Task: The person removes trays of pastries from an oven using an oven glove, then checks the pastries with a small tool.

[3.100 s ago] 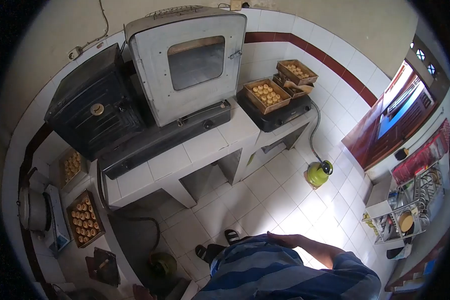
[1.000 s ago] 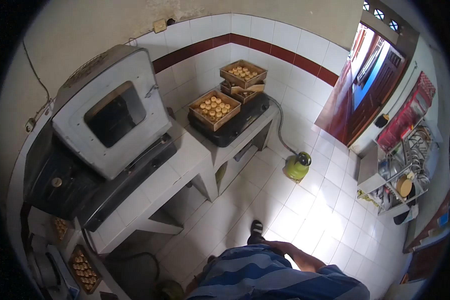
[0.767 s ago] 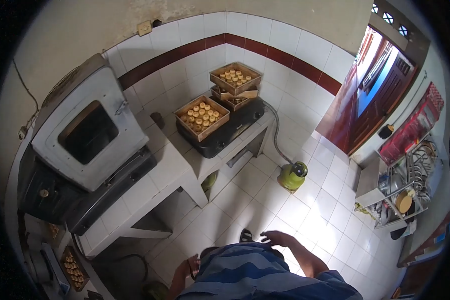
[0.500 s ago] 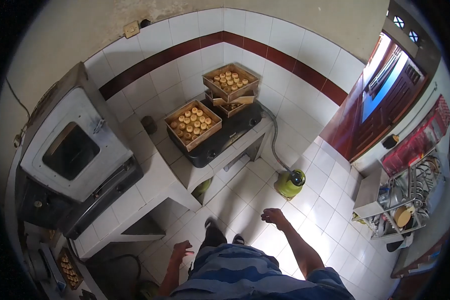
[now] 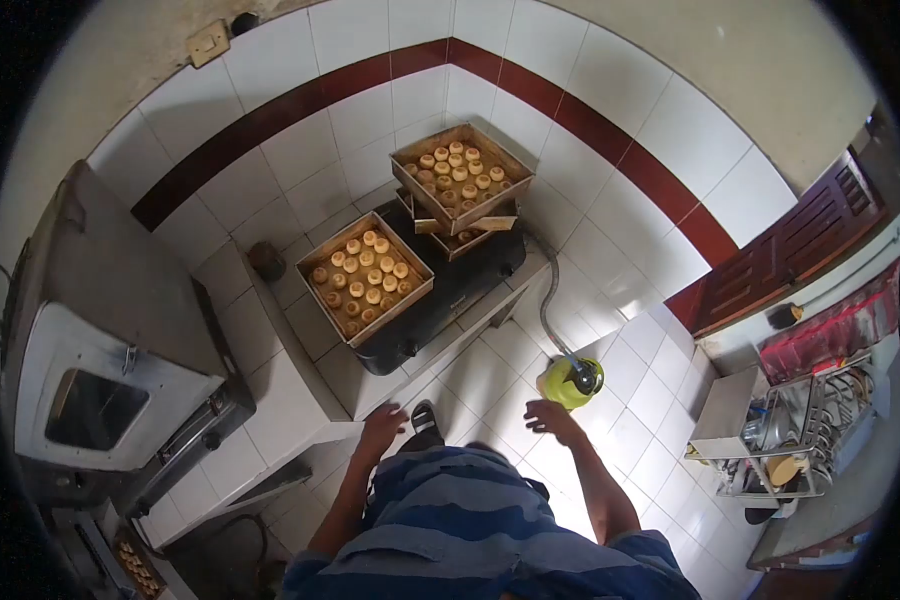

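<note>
My left hand (image 5: 382,430) hangs empty with loose fingers in front of the tiled counter's front corner. Over the floor, my right hand (image 5: 554,420) holds nothing, its fingers loosely apart, just below the green gas cylinder (image 5: 567,386) in view. Ahead stands a black gas stove (image 5: 383,352). A square metal tray (image 5: 417,285) of small round golden pastries (image 5: 367,257) rests on its left part. To its right, another pastry tray (image 5: 515,188) sits crookedly on top of stacked trays (image 5: 424,221), whose contents are mostly hidden. Neither hand touches a tray.
At left, a metal oven (image 5: 120,380) with a windowed door stands on a black stove on the counter (image 5: 260,425). A grey hose (image 5: 549,300) runs from the stove to the cylinder. A dish rack (image 5: 785,435) with dishes stands at right. Another pastry tray (image 5: 135,570) is low left.
I have moved forward, nearer the stove and trays, and the view has turned slightly. My left hand has swung forward and up; my right hand is closer to the gas cylinder.
</note>
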Demonstrator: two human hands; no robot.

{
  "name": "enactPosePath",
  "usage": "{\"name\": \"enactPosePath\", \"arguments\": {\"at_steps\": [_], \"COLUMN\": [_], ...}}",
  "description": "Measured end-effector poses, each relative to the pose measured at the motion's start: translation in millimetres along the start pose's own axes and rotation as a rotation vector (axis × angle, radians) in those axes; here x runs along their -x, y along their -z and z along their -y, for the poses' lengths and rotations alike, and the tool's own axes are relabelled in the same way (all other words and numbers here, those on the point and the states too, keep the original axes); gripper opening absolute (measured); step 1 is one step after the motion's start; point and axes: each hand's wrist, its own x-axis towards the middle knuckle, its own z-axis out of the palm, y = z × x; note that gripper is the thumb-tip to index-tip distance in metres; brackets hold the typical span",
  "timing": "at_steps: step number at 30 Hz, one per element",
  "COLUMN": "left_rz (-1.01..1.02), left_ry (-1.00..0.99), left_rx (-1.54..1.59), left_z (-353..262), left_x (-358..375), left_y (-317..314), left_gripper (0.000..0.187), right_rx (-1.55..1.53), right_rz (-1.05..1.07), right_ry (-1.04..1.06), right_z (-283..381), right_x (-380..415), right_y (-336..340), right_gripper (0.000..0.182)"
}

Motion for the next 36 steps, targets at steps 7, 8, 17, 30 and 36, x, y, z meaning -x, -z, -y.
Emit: {"name": "enactPosePath", "arguments": {"at_steps": [7, 8, 17, 30, 36], "left_rz": [0.08, 0.054, -0.284, -0.468, -0.613], "left_ry": [-0.212, -0.292, -0.484, -0.205, -0.182], "left_rx": [-0.442, -0.509, -0.654, -0.006, 0.216], "left_z": [-117.1, -122.9, -167.8, -221.3, -260.0], "left_x": [-66.7, -77.0, -163.8, -202.0, -197.2], "left_y": [-59.6, -70.0, -155.0, -184.8, -175.2], "left_gripper": [0.049, 0.051, 0.041, 0.036, 0.051], "right_rx": [-0.083, -0.081, 0.253, -0.001, 0.102], "right_rz": [0.024, 0.034, 0.122, 0.012, -0.325], "right_ry": [0.133, 0.122, 0.159, 0.241, 0.712], "right_z": [70.7, 77.9, 164.0, 355.8, 405.5], "right_x": [-77.2, -87.9, -171.1, -283.2, -280.7], "right_y": [24.2, 28.3, 76.7, 86.5, 70.1], "right_gripper": [0.031, 0.031, 0.038, 0.047, 0.041]}}
